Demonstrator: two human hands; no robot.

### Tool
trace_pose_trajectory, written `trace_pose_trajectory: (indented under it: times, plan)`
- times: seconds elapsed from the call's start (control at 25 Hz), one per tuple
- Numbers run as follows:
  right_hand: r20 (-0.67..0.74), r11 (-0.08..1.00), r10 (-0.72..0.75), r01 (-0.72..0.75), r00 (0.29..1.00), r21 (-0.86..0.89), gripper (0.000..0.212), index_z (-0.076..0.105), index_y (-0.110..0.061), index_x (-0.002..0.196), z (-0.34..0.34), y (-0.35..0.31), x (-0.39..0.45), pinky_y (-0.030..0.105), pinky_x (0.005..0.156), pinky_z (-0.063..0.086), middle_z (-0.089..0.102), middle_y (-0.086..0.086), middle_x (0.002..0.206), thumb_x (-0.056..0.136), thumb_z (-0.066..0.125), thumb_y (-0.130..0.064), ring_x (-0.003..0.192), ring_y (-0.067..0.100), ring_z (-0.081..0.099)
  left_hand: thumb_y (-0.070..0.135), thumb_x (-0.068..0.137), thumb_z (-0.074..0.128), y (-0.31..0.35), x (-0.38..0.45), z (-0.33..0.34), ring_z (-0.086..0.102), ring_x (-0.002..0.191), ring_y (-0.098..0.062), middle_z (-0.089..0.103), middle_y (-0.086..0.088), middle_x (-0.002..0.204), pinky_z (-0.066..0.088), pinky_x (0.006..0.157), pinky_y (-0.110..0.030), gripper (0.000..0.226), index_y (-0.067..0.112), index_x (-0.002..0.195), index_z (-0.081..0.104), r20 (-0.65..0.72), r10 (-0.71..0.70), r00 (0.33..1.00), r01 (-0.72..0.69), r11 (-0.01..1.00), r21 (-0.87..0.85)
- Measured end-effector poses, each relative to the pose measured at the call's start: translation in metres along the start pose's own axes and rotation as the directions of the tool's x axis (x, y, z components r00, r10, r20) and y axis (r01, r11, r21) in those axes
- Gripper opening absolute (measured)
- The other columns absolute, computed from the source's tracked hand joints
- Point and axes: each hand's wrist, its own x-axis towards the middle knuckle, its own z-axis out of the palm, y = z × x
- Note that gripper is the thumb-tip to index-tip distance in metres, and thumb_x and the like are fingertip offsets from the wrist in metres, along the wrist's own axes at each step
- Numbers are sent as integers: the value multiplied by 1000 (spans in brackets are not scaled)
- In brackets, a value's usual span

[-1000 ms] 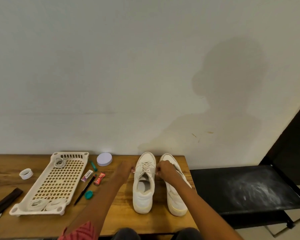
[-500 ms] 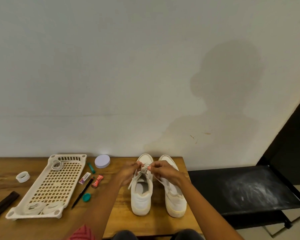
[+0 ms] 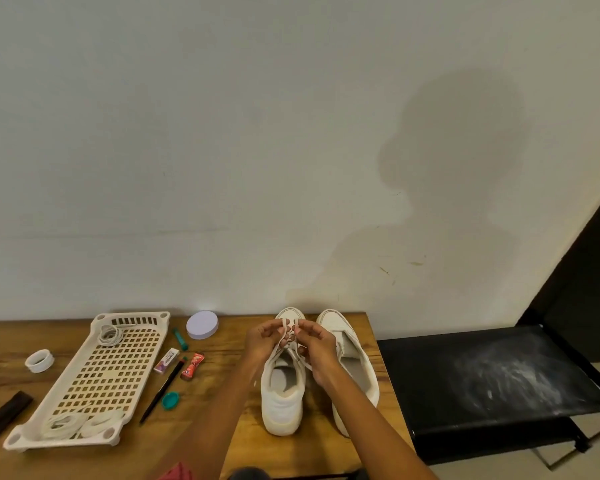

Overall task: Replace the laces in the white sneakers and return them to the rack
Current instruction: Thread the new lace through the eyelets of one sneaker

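Two white sneakers stand side by side on the wooden table [image 3: 222, 445], toes toward the wall: the left sneaker [image 3: 282, 396] and the right sneaker [image 3: 352, 362]. Above the left sneaker's tongue, my left hand [image 3: 262, 341] and my right hand [image 3: 317, 344] meet, each pinching an end of its white lace [image 3: 284, 336]. The cream perforated rack [image 3: 108, 372] lies flat at the left, with coiled white laces [image 3: 66, 424] at its near end and a thin coil [image 3: 110, 334] at its far end.
Between rack and sneakers lie a black pen [image 3: 161, 393], a teal cap [image 3: 170, 400], a red packet [image 3: 193, 367], an eraser [image 3: 166, 360] and a round white lid [image 3: 202, 324]. A tape roll [image 3: 39, 360] sits far left. A black bench [image 3: 492, 379] stands to the right.
My hands were apart at the left sneaker's sides a second ago. They have come together over its tongue and lifted the lace ends into a loop.
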Motion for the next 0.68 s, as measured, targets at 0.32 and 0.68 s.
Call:
trace_pose_trajectory:
  times: [0.32, 0.68]
  plan:
    - [-210, 927, -209, 125, 955, -354, 9, 65, -9, 85, 17, 12, 25, 26, 66, 54, 67, 7, 83, 81, 72, -14, 79, 25, 64, 5, 95, 50, 8, -6, 4, 60, 66, -12, 62, -7, 82, 49, 50, -12, 11, 12, 103, 46, 80, 13, 997, -28, 981, 194]
    - [262, 838, -167, 277, 951, -471, 6, 69, -11, 89, -7, 1, 17, 14, 59, 48, 69, 4, 83, 87, 65, -8, 73, 11, 64, 8, 90, 60, 13, 0, -3, 56, 56, -13, 62, -15, 84, 46, 52, -19, 9, 2, 92, 54, 73, -63, 995, 40, 961, 275]
